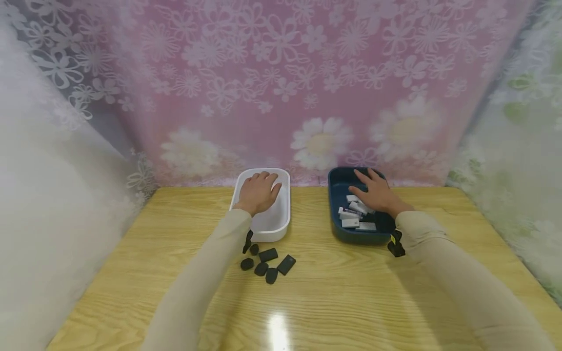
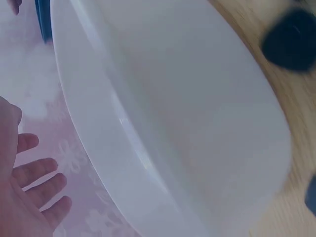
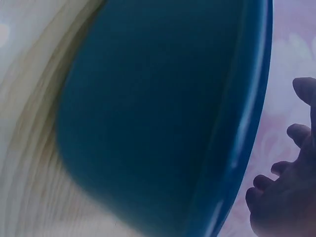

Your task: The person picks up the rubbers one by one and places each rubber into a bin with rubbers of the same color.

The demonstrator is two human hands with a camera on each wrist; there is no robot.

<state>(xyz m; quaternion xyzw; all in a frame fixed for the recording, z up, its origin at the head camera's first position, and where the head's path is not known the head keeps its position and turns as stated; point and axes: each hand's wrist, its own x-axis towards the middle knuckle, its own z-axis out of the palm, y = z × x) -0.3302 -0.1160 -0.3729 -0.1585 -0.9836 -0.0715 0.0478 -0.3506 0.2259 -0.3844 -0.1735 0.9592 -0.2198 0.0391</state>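
My left hand is over the white plastic tub, its fingers spread and nothing in its grasp. In the left wrist view the fingers show beyond the tub's rim, apart from it. Over the dark blue tub hovers my right hand, fingers extended and holding nothing. The right wrist view has those fingers outside the blue rim. Several small white boxes lie inside the blue tub, one with a dark purple marking. The left hand hides part of the white tub's inside.
In front of the white tub, several small black pieces lie on the wooden table; some are rounded, others rectangular. A pink floral curtain hangs behind both tubs. Pale cloth closes off the sides.
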